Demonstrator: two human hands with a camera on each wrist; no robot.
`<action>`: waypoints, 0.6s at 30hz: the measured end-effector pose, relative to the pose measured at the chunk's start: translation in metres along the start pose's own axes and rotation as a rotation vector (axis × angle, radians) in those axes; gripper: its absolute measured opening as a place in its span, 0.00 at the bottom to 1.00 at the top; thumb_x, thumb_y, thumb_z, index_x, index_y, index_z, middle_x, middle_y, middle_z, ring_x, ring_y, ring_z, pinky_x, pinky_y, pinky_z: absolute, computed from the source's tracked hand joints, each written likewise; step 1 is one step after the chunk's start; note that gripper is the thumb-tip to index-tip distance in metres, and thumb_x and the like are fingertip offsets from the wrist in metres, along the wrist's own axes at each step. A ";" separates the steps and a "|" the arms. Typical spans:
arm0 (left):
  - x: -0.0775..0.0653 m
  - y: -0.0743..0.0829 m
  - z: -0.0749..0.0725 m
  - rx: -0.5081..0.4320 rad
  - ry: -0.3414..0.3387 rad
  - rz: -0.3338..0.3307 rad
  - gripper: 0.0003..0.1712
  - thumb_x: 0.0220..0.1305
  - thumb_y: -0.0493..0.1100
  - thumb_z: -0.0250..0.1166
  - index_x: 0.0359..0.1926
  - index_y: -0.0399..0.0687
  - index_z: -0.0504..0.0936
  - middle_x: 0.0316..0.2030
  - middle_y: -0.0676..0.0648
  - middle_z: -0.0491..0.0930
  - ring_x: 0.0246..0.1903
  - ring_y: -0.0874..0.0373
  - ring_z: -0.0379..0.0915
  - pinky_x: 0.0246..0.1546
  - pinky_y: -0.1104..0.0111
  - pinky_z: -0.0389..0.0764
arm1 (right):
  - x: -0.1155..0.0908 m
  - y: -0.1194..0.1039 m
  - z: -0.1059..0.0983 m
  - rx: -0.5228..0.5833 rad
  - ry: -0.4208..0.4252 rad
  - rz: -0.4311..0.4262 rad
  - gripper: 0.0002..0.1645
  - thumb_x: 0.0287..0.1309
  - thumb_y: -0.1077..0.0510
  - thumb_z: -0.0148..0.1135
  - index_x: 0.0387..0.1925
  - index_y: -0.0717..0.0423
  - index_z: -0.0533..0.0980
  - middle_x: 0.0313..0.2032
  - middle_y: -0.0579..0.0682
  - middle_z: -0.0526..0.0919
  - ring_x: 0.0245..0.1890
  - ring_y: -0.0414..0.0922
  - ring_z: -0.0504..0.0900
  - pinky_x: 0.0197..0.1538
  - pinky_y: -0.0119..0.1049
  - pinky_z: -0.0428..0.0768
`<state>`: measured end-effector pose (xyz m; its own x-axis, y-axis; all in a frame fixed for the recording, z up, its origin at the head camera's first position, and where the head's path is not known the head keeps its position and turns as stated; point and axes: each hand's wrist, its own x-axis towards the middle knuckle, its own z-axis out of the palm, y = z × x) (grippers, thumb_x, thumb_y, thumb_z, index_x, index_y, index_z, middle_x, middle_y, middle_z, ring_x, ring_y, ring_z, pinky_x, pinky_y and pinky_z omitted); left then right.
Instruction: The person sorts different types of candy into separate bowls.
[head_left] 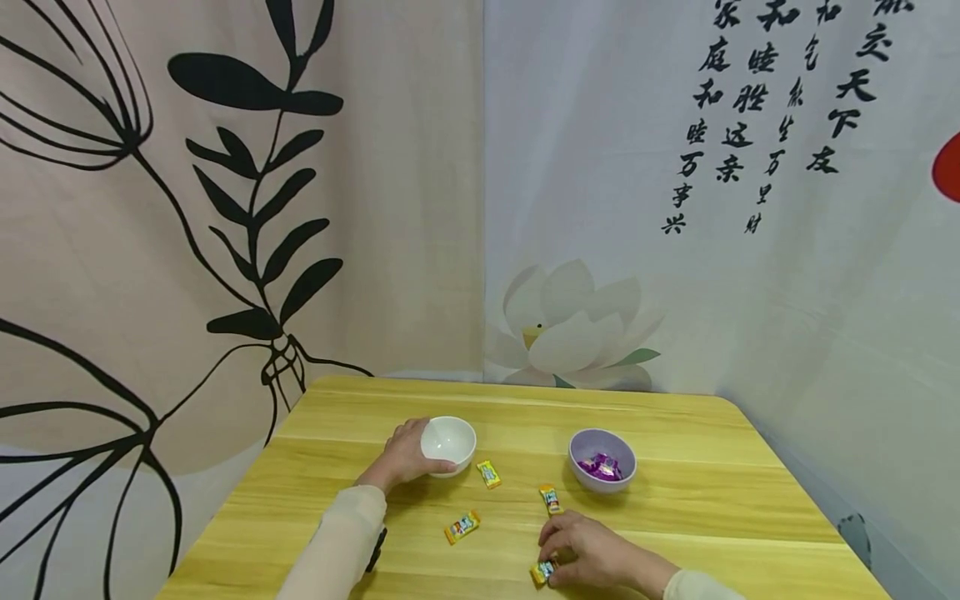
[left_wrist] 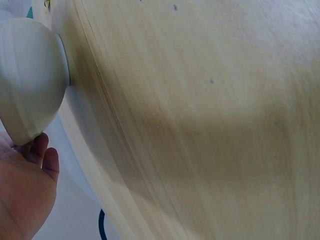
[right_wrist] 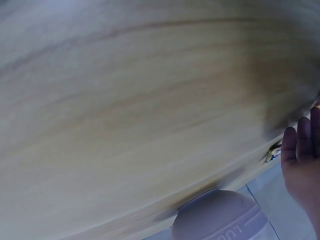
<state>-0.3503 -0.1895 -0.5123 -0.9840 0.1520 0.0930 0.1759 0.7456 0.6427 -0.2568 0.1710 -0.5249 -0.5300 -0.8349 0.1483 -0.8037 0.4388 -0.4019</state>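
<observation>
My left hand (head_left: 406, 455) grips the side of a small white bowl (head_left: 452, 442), thumb along the near side and fingers round the left. In the left wrist view the bowl (left_wrist: 31, 75) stands with its base on the wood. At the table's near side, my right hand (head_left: 588, 552) pinches a yellow wrapped candy (head_left: 542, 572) between thumb and fingers. Just beyond those fingers lies a second yellow candy (head_left: 551, 499). Two more lie near the white bowl, one candy (head_left: 489, 474) at its right and another candy (head_left: 462, 527) closer to me.
A lilac bowl (head_left: 577, 454) with purple wrapped candies (head_left: 602, 467) inside stands right of centre, beyond my right hand. Everything rests on a light wooden table (head_left: 712, 500). Printed cloth (head_left: 405, 208) hangs behind the table's far edge.
</observation>
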 end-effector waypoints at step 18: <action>-0.001 0.000 0.002 -0.017 0.005 -0.009 0.65 0.39 0.62 0.82 0.72 0.36 0.62 0.66 0.36 0.65 0.62 0.39 0.61 0.59 0.42 0.64 | 0.035 -0.002 0.001 0.138 0.222 0.255 0.10 0.58 0.50 0.71 0.39 0.48 0.85 0.33 0.31 0.80 0.34 0.32 0.76 0.39 0.30 0.77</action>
<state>-0.3495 -0.1883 -0.5142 -0.9856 0.1422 0.0915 0.1671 0.7360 0.6560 -0.2734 0.1403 -0.5193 -0.7667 -0.6052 0.2143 -0.6021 0.5620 -0.5672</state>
